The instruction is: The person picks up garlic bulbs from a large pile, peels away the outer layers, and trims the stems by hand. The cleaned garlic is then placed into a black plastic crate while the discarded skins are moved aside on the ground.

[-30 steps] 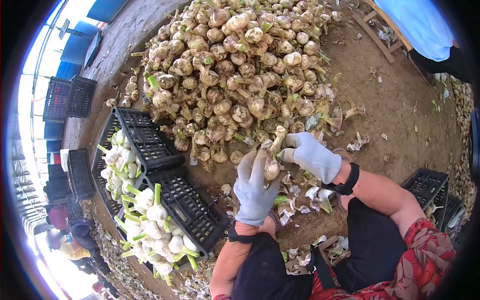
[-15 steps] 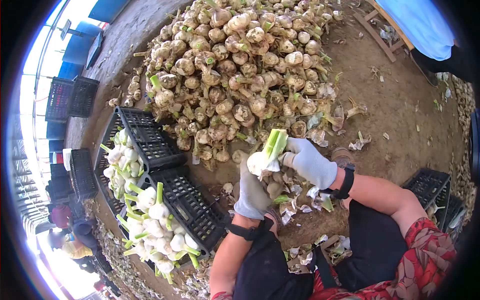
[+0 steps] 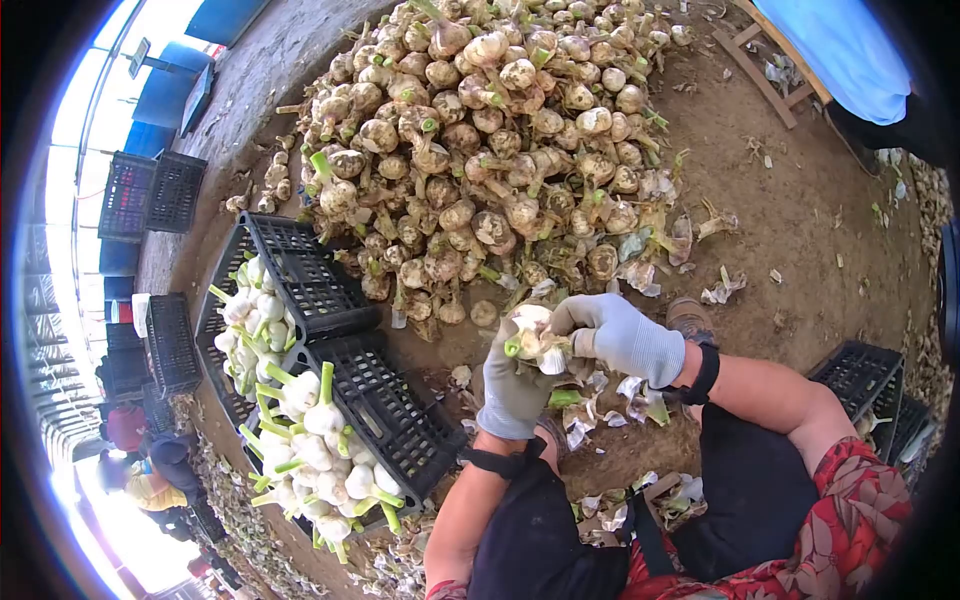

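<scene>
My left hand (image 3: pixel 512 390), in a light glove, is wrapped round the lower left side of a garlic bulb (image 3: pixel 536 335). The bulb shows a white side, some loose skin and a green stem end toward the left. On its right, my right hand (image 3: pixel 625 338), also gloved, pinches at the bulb's edge, its fingertips closed on the skin. Just beyond both hands rises a large pile of dirty, unpeeled garlic (image 3: pixel 450 150). Cleaned white bulbs with green stems (image 3: pixel 315 440) fill a black crate (image 3: pixel 375 410) to the left.
A second black crate (image 3: pixel 305 275) holds more white garlic. More crates (image 3: pixel 855 375) stand at the right. Peeled skins (image 3: pixel 580 410) litter the ground below my hands. A person in blue (image 3: pixel 835 50) is at the upper right beside a wooden frame (image 3: pixel 755 75); other people (image 3: pixel 150 465) are at the far left.
The bulb has turned, so its green stem now points left instead of up. My left fingers have come round it, and my right hand has shifted slightly down.
</scene>
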Demonstrator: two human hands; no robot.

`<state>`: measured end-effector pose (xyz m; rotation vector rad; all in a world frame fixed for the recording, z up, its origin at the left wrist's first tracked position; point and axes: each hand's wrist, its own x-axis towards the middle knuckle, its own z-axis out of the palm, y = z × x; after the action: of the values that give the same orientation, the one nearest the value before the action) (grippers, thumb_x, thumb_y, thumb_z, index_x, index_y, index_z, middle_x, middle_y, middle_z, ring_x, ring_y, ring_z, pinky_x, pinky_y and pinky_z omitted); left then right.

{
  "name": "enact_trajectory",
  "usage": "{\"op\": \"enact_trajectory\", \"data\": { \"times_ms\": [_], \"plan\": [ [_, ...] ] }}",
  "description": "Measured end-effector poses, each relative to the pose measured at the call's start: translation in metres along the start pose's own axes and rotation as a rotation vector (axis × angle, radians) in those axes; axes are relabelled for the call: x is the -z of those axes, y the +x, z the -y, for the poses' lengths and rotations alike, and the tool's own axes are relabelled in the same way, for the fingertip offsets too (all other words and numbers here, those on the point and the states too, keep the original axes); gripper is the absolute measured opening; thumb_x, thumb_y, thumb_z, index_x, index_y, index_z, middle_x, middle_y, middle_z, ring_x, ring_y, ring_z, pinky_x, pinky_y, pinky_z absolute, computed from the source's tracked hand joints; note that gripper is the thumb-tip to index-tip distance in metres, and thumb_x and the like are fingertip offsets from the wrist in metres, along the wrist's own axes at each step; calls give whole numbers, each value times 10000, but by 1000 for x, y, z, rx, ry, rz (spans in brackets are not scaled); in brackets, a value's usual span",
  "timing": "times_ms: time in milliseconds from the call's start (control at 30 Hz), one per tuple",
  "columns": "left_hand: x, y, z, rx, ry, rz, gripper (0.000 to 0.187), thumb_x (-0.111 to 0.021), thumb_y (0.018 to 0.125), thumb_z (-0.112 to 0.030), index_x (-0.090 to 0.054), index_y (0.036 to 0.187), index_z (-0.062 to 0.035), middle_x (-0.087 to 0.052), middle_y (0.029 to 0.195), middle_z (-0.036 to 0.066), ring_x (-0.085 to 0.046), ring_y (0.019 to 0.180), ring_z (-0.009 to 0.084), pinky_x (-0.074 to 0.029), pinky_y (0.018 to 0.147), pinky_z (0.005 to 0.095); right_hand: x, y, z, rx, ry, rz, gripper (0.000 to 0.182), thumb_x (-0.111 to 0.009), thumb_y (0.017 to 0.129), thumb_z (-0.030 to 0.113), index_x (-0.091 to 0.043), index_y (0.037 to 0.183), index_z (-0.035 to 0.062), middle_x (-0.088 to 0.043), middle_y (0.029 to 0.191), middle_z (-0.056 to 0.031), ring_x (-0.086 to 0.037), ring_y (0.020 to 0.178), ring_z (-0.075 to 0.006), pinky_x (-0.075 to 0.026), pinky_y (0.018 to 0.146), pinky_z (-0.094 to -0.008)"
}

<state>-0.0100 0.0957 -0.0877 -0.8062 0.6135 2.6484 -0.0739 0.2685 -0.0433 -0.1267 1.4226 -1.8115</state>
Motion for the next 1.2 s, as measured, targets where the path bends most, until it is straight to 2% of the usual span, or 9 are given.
{"op": "enact_trajectory", "data": {
  "times_ms": [200, 300, 433, 567, 633, 667, 767, 900, 1200],
  "plan": [
    [-10, 3, 7, -285, 401, -122, 476, -562, 942, -433, -516, 1238, -62, -610, 1141, 82, -611, 1018, 205, -521, 876, 354, -13, 6, -8, 323, -699, -306, 270, -730, 784, 129, -600, 996, 22, -642, 881, -123, -647, 798, -240, -506, 707, -346],
    [-10, 0, 7, -199, 380, -131, 417, -565, 942, -394, -542, 1191, -61, -595, 1076, 56, -602, 960, 167, -522, 782, 307, -2, 11, -15, 318, -644, -233, 232, -745, 774, 139, -617, 924, 17, -647, 807, -113, -647, 765, -205, -500, 685, -339],
    [-11, -8, -6, -64, 43, 81, 462, -561, 937, -412, -535, 1223, -50, -608, 1073, 73, -598, 854, 147, -509, 660, 244, 16, 15, -6, -17, 206, -98, 135, -733, 758, 74, -642, 832, 8, -668, 784, -65, -651, 762, -142, -530, 666, -303],
    [-17, -15, -15, 10, 18, 235, 573, -575, 920, -456, -493, 1282, -19, -628, 1036, 100, -583, 723, 142, -463, 523, 213, 83, 33, -26, 113, 193, -454, 131, -609, 817, 44, -643, 933, -7, -669, 798, -89, -606, 590, -125, -482, 488, -251],
    [-17, -22, -13, 21, 141, 188, 593, -560, 917, -486, -497, 1282, -22, -618, 948, 81, -509, 591, 120, -362, 435, 206, 123, 31, -13, 167, -260, -780, 180, -633, 809, 77, -654, 969, -4, -684, 889, -134, -649, 738, -207, -530, 684, -317],
    [-13, -21, -14, 55, 157, 175, 593, -554, 918, -491, -499, 1280, -25, -614, 938, 74, -490, 568, 112, -345, 430, 203, 126, 16, 4, 13, -1145, -866, 265, -660, 807, 97, -638, 1056, 10, -647, 1088, -175, -641, 940, -270, -506, 822, -385],
    [-7, -15, -13, 74, 183, 111, 575, -528, 924, -502, -489, 1268, -43, -604, 902, 54, -456, 532, 91, -297, 405, 199, 120, 3, 0, 350, -1610, -860, 402, -724, 774, 177, -612, 1129, 24, -593, 1114, -173, -607, 992, -278, -491, 868, -401],
    [-10, -7, -6, 9, 335, 20, 600, -539, 902, -539, -478, 1245, -51, -594, 880, 38, -494, 565, 83, -321, 406, 196, 36, -9, 34, 355, -831, -176, 567, -811, 702, 296, -586, 1138, 11, -576, 1131, -155, -597, 997, -288, -486, 869, -360],
    [-19, -14, 1, 14, 452, -16, 592, -545, 883, -560, -514, 1199, -60, -597, 880, 19, -540, 606, 66, -371, 422, 194, 29, 16, 18, -234, -30, 109, 355, -781, 762, 228, -657, 999, -6, -679, 827, -72, -660, 694, -161, -541, 596, -275]
  ]
}}
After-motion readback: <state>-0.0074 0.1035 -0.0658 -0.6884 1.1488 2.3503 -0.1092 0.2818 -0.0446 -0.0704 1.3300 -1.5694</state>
